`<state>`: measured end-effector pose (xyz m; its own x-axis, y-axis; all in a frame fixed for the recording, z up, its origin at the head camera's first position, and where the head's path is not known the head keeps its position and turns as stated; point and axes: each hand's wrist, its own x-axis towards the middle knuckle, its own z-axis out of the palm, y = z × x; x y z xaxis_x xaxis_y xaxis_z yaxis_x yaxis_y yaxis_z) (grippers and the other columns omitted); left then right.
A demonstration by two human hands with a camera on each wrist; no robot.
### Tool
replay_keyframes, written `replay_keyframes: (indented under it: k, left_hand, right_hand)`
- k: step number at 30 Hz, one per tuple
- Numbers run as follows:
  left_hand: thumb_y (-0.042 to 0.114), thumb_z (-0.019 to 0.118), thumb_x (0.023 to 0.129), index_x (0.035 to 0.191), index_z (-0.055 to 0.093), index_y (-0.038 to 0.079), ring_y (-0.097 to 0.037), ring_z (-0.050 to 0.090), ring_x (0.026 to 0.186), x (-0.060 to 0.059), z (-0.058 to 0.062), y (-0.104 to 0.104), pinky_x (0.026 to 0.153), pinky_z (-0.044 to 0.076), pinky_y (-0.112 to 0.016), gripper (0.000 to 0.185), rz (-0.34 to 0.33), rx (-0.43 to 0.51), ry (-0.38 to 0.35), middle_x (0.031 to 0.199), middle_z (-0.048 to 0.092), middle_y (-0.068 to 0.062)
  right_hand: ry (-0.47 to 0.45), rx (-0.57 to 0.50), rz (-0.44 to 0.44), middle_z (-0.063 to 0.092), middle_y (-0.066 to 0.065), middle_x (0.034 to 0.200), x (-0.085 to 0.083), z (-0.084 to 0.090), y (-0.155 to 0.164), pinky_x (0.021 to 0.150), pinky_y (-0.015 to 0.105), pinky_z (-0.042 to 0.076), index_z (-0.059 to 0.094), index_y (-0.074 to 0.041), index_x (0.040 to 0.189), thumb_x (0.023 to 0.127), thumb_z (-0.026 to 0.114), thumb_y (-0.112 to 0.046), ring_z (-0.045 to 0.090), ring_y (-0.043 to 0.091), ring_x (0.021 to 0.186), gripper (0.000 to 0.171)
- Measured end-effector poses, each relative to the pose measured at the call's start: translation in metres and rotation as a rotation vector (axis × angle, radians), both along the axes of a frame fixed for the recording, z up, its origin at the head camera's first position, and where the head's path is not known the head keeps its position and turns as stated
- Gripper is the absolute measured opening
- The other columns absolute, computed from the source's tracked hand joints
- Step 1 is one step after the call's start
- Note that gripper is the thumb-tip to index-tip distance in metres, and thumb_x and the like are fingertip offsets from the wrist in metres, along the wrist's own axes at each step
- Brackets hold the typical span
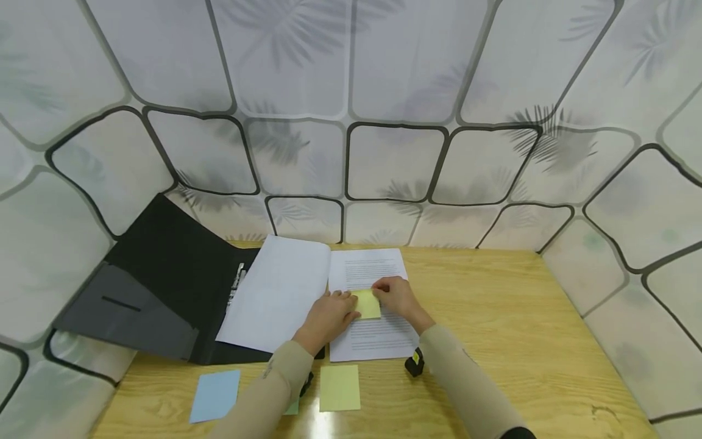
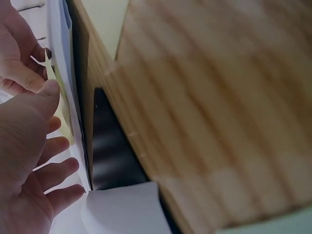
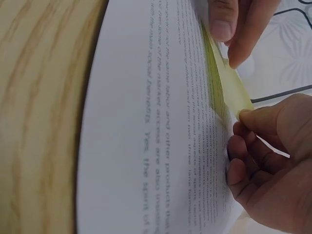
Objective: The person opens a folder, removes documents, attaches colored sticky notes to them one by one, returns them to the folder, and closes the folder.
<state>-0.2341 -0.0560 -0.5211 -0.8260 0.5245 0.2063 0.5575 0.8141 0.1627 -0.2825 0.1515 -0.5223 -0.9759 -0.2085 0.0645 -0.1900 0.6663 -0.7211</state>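
A yellow sticky note (image 1: 368, 304) lies over the printed page (image 1: 374, 341) on the right side of the open folder. Its right-hand corner is pinched between thumb and forefinger of my right hand (image 1: 398, 297); in the right wrist view that part of the note (image 3: 233, 90) stands lifted off the text. At the note's left edge, my left hand (image 1: 328, 317) touches it with fingers extended. The left wrist view shows the left thumb (image 2: 50, 92) against the note, the other fingers spread over the paper.
A black ring binder (image 1: 181, 274) lies open at left, its blank white sheet (image 1: 282, 292) turned over. Along the front are a blue note pad (image 1: 216, 395), a yellow pad (image 1: 340, 388) and a green one (image 1: 292, 407), partly hidden by the left sleeve. Wood table (image 1: 493, 305); patterned cloth walls behind.
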Motion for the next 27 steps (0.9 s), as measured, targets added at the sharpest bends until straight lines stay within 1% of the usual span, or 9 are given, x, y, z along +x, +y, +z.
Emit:
replay_keyframes:
  k: [4,6,10,14,15,18,21,24,27]
  left_hand:
    - [0.046,0.068,0.099,0.139,0.068,0.005,-0.036,0.066,0.129,-0.001,-0.001,0.002,0.109,0.053,-0.058,0.057,0.041,-0.071,-0.052,0.141,0.069,-0.015]
    - [0.049,0.065,0.100,0.144,0.064,0.006,-0.036,0.063,0.134,-0.002,-0.001,0.003,0.113,0.050,-0.058,0.062,0.057,-0.103,-0.079,0.144,0.067,-0.013]
    - [0.051,0.063,0.100,0.147,0.062,0.008,-0.035,0.060,0.138,-0.004,-0.002,0.005,0.117,0.047,-0.056,0.063,0.072,-0.150,-0.105,0.148,0.065,-0.011]
    - [0.052,0.062,0.100,0.144,0.065,0.011,-0.035,0.061,0.137,-0.003,0.001,0.008,0.117,0.047,-0.054,0.060,0.076,-0.188,-0.100,0.148,0.065,-0.009]
    - [0.051,0.062,0.100,0.144,0.066,0.011,-0.036,0.061,0.137,-0.002,0.003,0.009,0.118,0.047,-0.053,0.060,0.077,-0.191,-0.104,0.148,0.064,-0.009]
    - [0.051,0.064,0.099,0.143,0.067,0.012,-0.038,0.063,0.135,-0.001,0.004,0.010,0.117,0.047,-0.053,0.058,0.077,-0.187,-0.099,0.147,0.065,-0.009]
    - [0.051,0.065,0.099,0.142,0.067,0.012,-0.038,0.063,0.134,-0.001,0.004,0.010,0.117,0.048,-0.053,0.058,0.079,-0.192,-0.093,0.147,0.065,-0.010]
    - [0.052,0.065,0.099,0.145,0.065,0.012,-0.038,0.061,0.136,-0.002,0.005,0.009,0.118,0.046,-0.052,0.060,0.085,-0.199,-0.100,0.149,0.064,-0.012]
    - [0.054,0.063,0.100,0.148,0.062,0.008,-0.040,0.057,0.141,-0.002,0.006,0.007,0.122,0.043,-0.052,0.066,0.104,-0.196,-0.131,0.153,0.060,-0.014]
  right_hand:
    - [0.001,0.024,0.000,0.080,0.013,0.094,0.000,0.000,-0.001,0.076,0.032,0.058,0.081,0.001,0.098,0.097,0.073,-0.004,0.071,0.020,0.085,0.009]
    - [0.002,0.043,-0.004,0.079,0.011,0.093,0.000,0.000,-0.002,0.075,0.031,0.058,0.081,0.000,0.098,0.097,0.073,-0.005,0.070,0.020,0.084,0.009]
    - [0.021,0.094,-0.011,0.076,0.008,0.087,0.000,-0.001,-0.004,0.070,0.029,0.054,0.079,-0.001,0.099,0.095,0.073,-0.004,0.065,0.017,0.078,0.009]
    - [0.052,0.212,-0.001,0.066,0.006,0.084,0.001,-0.003,-0.008,0.065,0.030,0.047,0.076,-0.004,0.108,0.092,0.072,-0.003,0.056,0.017,0.073,0.016]
    - [0.062,0.266,0.008,0.065,0.006,0.087,0.002,-0.003,-0.009,0.065,0.031,0.048,0.076,-0.006,0.111,0.093,0.071,-0.004,0.056,0.018,0.075,0.019]
    - [0.132,0.436,0.065,0.068,0.010,0.102,0.007,-0.002,-0.011,0.074,0.041,0.055,0.078,-0.012,0.119,0.097,0.072,-0.012,0.062,0.026,0.089,0.023]
    - [0.224,0.581,0.146,0.069,0.016,0.127,0.012,-0.003,-0.012,0.090,0.053,0.058,0.077,-0.020,0.128,0.101,0.071,-0.024,0.065,0.037,0.113,0.028]
    - [0.268,0.625,0.204,0.064,0.022,0.142,0.015,-0.003,-0.011,0.098,0.062,0.055,0.073,-0.022,0.135,0.102,0.070,-0.030,0.061,0.045,0.126,0.034]
    - [0.250,0.638,0.225,0.058,0.026,0.149,0.017,-0.003,-0.009,0.103,0.067,0.051,0.070,-0.023,0.141,0.105,0.066,-0.031,0.055,0.052,0.135,0.038]
